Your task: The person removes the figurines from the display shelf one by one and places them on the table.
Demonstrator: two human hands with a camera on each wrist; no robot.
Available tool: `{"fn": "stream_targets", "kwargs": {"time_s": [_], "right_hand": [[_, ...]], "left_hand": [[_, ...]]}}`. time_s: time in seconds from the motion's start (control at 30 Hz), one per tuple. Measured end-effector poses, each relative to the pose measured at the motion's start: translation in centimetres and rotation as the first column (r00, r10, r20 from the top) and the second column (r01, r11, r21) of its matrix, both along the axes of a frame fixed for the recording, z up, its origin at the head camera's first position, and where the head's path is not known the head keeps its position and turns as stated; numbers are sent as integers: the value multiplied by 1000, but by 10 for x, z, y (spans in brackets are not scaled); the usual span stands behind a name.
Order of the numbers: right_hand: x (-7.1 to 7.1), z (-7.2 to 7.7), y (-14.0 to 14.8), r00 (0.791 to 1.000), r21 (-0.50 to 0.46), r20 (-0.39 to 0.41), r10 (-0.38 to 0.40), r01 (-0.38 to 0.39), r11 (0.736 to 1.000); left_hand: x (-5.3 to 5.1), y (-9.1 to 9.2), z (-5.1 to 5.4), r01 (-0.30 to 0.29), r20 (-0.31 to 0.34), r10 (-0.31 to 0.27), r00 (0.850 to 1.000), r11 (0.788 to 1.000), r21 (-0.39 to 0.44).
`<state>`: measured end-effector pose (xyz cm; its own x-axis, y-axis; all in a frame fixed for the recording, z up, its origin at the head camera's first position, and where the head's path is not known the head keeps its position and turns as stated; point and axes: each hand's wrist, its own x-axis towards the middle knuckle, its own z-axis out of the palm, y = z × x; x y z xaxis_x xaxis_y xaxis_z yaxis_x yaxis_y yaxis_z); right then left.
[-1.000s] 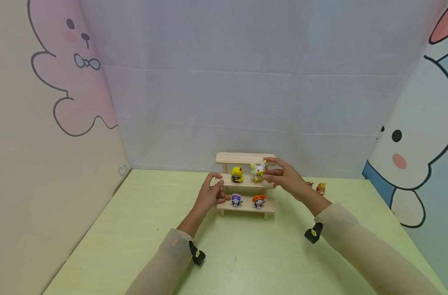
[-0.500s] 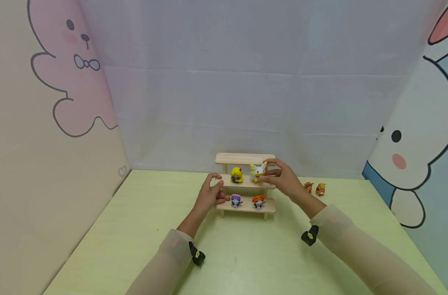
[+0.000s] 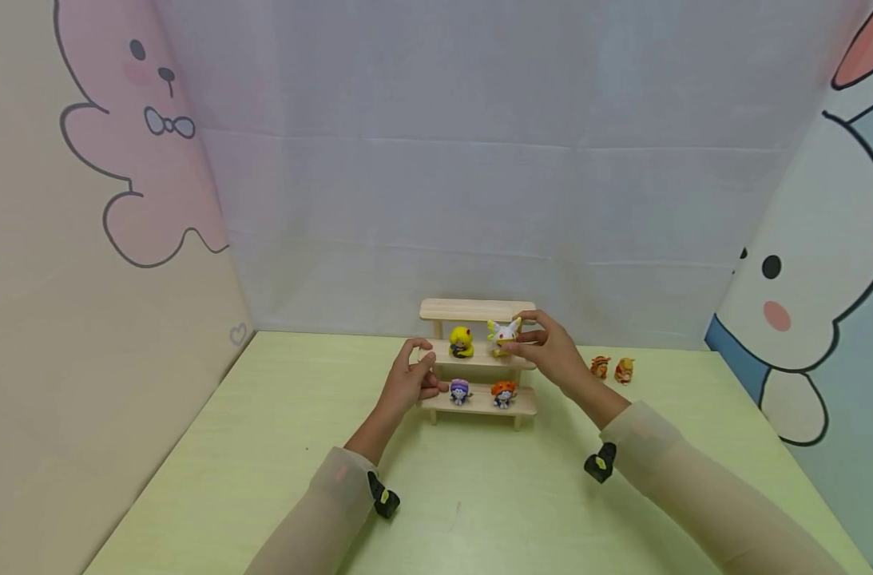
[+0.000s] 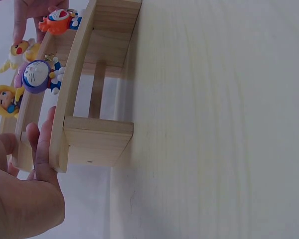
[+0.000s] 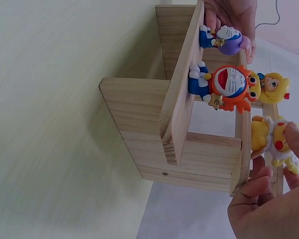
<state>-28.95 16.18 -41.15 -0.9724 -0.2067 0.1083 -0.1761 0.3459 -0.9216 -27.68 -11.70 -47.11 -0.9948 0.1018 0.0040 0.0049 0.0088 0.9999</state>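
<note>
Head view, right hand (image 3: 557, 351): pinching the white figure (image 3: 503, 334) on the middle tier of the shelf (image 3: 478, 309), likely for balance!
Left hand (image 3: 405, 382): gripping the shelf's left end, seemingly to steady it.

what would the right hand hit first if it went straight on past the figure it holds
Likely the yellow-haired figure on the middle shelf, past the white-eared figure in that hand, though depth is unclear.

The right hand (image 3: 554, 351) has shifted slightly left; the orange striped figurine (image 3: 600, 367) (mostly hidden earlier) now shows.
</note>
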Motion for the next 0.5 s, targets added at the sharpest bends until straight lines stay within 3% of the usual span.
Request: {"fn": "stream_targets", "kwargs": {"time_s": [0.5], "right_hand": [[0,-1,2,996,-39,86,3,0,999]], "left_hand": [[2,0,3,-3,7,3,1000,1000,-2]]}}
